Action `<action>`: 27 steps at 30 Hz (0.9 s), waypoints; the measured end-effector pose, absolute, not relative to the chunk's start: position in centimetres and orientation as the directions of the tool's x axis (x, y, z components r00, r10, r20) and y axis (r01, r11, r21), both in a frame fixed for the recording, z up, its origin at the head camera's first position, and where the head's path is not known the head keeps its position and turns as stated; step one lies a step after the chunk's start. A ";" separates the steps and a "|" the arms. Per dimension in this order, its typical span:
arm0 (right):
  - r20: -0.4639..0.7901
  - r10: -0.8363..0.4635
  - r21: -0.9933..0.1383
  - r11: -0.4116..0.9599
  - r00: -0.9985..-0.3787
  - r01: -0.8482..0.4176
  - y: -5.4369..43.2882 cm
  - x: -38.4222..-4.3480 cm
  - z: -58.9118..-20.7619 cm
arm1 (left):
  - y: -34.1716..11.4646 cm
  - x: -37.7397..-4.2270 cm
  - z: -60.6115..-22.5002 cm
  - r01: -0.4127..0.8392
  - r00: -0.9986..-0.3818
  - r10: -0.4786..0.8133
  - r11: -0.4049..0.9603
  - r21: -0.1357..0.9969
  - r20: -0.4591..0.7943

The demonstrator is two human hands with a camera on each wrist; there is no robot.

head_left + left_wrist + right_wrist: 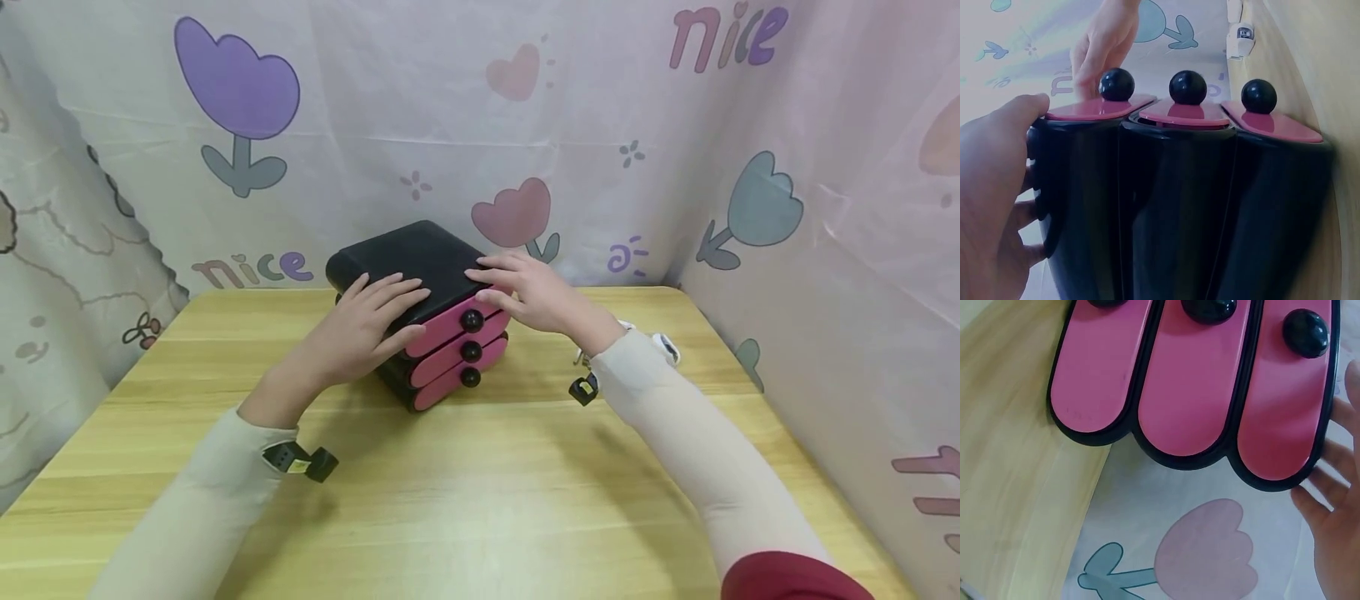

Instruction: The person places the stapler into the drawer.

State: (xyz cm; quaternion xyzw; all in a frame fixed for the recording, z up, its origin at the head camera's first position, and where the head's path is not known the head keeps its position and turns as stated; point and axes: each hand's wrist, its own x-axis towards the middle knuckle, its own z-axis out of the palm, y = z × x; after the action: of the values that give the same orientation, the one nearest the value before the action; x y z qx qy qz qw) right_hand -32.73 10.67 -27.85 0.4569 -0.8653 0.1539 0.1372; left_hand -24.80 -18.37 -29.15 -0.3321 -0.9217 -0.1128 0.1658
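Observation:
A small black chest of drawers stands at an angle on the table, with three stacked pink drawer fronts. Each front carries a round black knob. My left hand lies on the left front part of the chest's top, fingers spread and thumb near the top drawer's edge. On the opposite side, my right hand touches the top's right edge with fingers extended. All three drawers look pushed in; the middle front shows a thin dark gap along its edge in the left wrist view.
The wooden table reaches to a patterned cloth hung behind and at the sides. Behind my right forearm lies a white object, partly hidden. A small black camera sits on my left wrist, another by the right.

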 end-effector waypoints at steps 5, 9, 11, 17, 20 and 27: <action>0.419 -0.755 -0.144 0.493 -0.504 -0.858 11.3 -31.9 -28.3 | -18.5 -24.9 -29.3 0.688 -0.693 0.602 0.717 0.113 0.396; 0.459 -0.746 -0.105 0.493 -0.482 -0.864 11.9 -31.1 -28.8 | -18.6 -25.1 -29.5 0.717 -0.668 0.622 0.685 0.129 0.409; 0.475 -0.738 -0.080 0.507 -0.479 -0.859 12.2 -30.7 -28.9 | -18.5 -25.2 -29.5 0.732 -0.654 0.631 0.668 0.137 0.416; 0.540 -0.715 -0.008 0.523 -0.444 -0.852 12.7 -29.5 -29.1 | -18.4 -25.9 -29.6 0.772 -0.617 0.651 0.611 0.177 0.442; 0.573 -0.702 0.006 0.519 -0.422 -0.855 12.9 -29.0 -29.3 | -18.2 -26.1 -29.7 0.783 -0.607 0.653 0.590 0.198 0.452; 0.646 -0.659 0.007 0.509 -0.385 -0.861 13.0 -27.4 -30.1 | -17.9 -26.2 -30.4 0.763 -0.639 0.624 0.587 0.268 0.450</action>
State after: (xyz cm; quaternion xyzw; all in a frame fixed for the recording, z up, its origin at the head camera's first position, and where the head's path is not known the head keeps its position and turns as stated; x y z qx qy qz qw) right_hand -27.37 12.98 -30.12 0.4664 -0.8149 0.1678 0.3004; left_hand -26.21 -17.91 -30.39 -0.3955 -0.8771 -0.2234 0.1560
